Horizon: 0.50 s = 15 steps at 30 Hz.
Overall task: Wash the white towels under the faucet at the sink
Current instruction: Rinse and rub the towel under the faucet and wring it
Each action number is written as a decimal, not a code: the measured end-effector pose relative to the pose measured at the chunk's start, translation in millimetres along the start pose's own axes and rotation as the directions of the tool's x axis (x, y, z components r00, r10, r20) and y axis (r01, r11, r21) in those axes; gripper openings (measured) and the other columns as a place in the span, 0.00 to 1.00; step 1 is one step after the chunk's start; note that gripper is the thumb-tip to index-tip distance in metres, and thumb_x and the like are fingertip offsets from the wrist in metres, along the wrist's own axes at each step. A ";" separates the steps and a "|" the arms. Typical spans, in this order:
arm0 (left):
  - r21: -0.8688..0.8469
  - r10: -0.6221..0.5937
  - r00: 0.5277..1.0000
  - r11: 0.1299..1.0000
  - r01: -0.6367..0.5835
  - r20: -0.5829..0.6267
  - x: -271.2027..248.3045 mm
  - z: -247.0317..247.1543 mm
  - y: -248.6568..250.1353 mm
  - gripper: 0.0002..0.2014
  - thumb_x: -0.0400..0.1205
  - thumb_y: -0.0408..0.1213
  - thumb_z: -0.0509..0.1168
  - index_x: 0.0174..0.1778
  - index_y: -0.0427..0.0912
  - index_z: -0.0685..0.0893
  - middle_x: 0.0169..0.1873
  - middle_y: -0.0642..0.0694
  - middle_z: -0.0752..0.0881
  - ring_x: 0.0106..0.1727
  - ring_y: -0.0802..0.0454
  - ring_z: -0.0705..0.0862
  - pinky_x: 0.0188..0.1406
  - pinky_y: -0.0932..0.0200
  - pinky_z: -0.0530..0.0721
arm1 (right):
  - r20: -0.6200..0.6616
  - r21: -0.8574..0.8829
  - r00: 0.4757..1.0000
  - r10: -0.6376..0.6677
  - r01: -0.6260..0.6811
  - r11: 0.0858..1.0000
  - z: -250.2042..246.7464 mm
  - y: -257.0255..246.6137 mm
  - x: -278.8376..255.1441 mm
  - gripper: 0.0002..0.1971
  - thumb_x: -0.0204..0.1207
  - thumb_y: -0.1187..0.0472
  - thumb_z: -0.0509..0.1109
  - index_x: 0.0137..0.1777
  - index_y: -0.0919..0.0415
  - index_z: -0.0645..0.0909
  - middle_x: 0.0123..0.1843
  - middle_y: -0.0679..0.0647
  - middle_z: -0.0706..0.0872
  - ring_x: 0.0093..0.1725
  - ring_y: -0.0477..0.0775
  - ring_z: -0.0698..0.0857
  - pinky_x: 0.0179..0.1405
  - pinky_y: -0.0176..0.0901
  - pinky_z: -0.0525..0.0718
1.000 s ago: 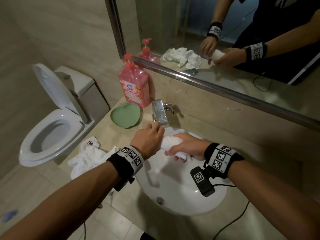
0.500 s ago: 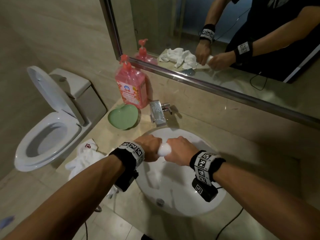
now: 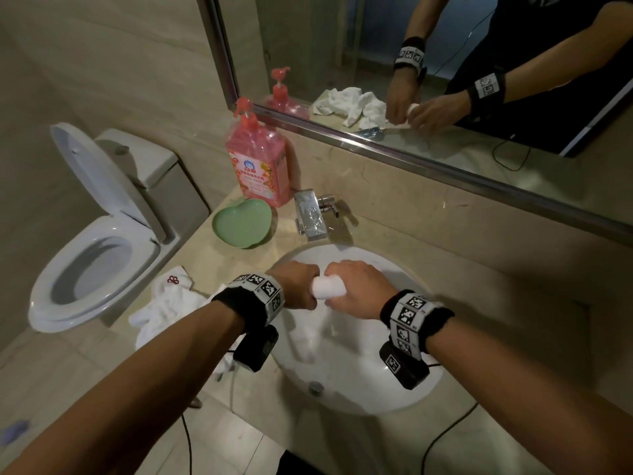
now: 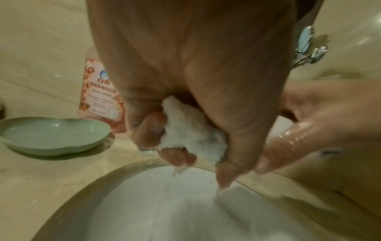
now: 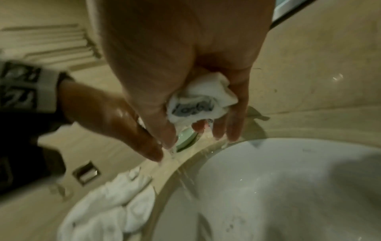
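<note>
Rolled white towel (image 3: 327, 287), held over the sink (image 3: 376, 399) basin near its back rim below the faucet (image 3: 310, 214): left hand (image 3: 296, 284) and right hand (image 3: 359, 289) each fisted around one end, water dripping.

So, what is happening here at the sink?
A person is wringing a rolled white towel over the sink, left hand and right hand each gripping one end. Water drips from it into the basin. More towels lie on the counter to the left. No water is visibly running from the faucet.
</note>
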<state>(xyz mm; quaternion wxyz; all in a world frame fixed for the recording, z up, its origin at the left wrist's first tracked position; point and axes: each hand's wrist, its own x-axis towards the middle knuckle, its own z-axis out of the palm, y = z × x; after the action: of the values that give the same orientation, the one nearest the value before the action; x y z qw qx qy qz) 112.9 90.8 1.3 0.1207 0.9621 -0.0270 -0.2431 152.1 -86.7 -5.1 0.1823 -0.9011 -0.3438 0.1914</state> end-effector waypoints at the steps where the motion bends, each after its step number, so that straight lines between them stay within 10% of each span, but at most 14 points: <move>1: 0.011 0.008 0.996 1.000 -0.007 -0.090 -5.5 -2.9 1.8 0.25 0.70 0.49 0.77 0.60 0.50 0.79 0.58 0.47 0.82 0.50 0.47 0.80 0.46 0.54 0.78 | 0.027 0.041 0.999 0.048 -0.049 0.998 -3.7 0.6 -0.6 0.21 0.70 0.46 0.80 0.61 0.48 0.82 0.52 0.48 0.84 0.51 0.55 0.83 0.43 0.44 0.75; 6: 0.208 0.203 0.849 0.972 -0.113 -0.488 -26.6 -1.6 10.2 0.28 0.77 0.41 0.72 0.73 0.51 0.72 0.69 0.42 0.74 0.65 0.40 0.76 0.49 0.46 0.88 | 0.195 0.596 0.952 0.234 -0.305 0.743 -24.6 1.4 -4.0 0.13 0.72 0.60 0.81 0.54 0.57 0.84 0.47 0.56 0.90 0.39 0.51 0.89 0.33 0.43 0.87; 10: 0.265 0.201 0.843 0.962 -0.072 -0.499 -28.9 -9.3 20.1 0.34 0.71 0.48 0.76 0.72 0.47 0.71 0.66 0.41 0.74 0.62 0.40 0.75 0.53 0.47 0.86 | 0.294 0.742 0.937 0.186 -0.347 0.573 -41.7 -7.3 -7.9 0.14 0.71 0.67 0.80 0.56 0.60 0.83 0.43 0.57 0.89 0.32 0.48 0.86 0.24 0.41 0.81; 15: 0.336 0.220 0.851 0.940 -0.055 -0.476 -25.2 -35.9 24.8 0.13 0.76 0.38 0.67 0.55 0.40 0.80 0.48 0.41 0.82 0.42 0.39 0.83 0.31 0.50 0.82 | 0.331 0.717 0.930 0.163 -0.360 0.597 -47.7 -17.3 -13.8 0.18 0.65 0.63 0.85 0.51 0.62 0.83 0.32 0.52 0.85 0.27 0.47 0.79 0.19 0.38 0.71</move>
<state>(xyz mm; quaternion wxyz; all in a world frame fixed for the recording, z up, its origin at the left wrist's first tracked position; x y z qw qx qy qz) 107.9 77.4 49.7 -0.0119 0.9941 -0.1019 0.0352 155.4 -93.5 46.9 0.4756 -0.7495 -0.1115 0.4468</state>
